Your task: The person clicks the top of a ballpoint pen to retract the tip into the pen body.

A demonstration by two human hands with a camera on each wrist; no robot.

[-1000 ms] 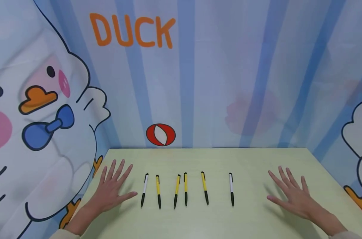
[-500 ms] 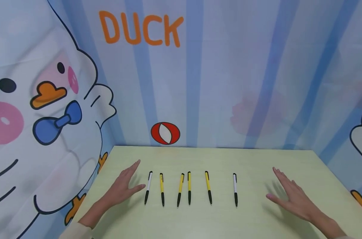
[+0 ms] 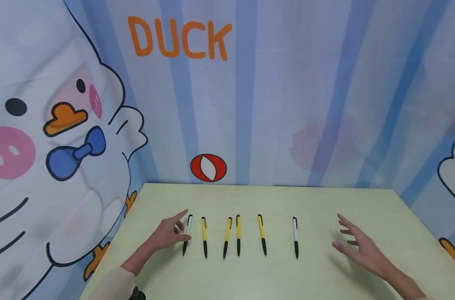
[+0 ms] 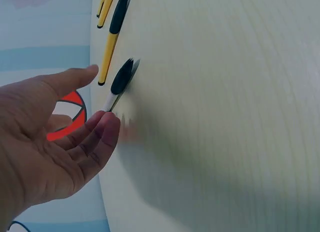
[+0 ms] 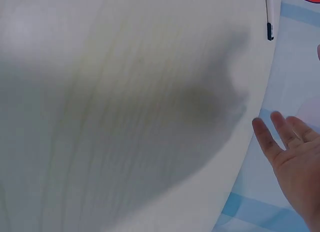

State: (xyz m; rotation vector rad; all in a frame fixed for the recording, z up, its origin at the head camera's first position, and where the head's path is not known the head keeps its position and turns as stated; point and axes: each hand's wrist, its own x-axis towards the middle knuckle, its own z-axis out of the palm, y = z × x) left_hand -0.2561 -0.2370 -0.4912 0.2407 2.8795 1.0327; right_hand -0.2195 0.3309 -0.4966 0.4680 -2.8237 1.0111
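In the head view my left hand [image 3: 165, 234] is over the leftmost white pen [image 3: 189, 225], its thumb overlapping that pen. The left wrist view has the thumb and bent fingers apart, with the pen's black grip [image 4: 122, 77] just beyond the fingertips and the rest of it partly hidden. Several yellow pens with black grips lie to its right, among them a yellow pen [image 3: 204, 229] beside the thumb. A second white pen [image 3: 295, 229] ends the row. My right hand [image 3: 364, 248] hovers to the right of it, fingers loosely bent, holding nothing.
The pens lie spaced in a row on a pale wood-grain table [image 3: 257, 279]. Behind the table's far edge hangs a blue striped curtain [image 3: 272, 104] with duck prints, reaching round both sides.
My left hand has moved right to the leftmost white pen, its fingers bending from spread to partly curled. The right hand's fingers have also relaxed from spread. The head view has shifted slightly.
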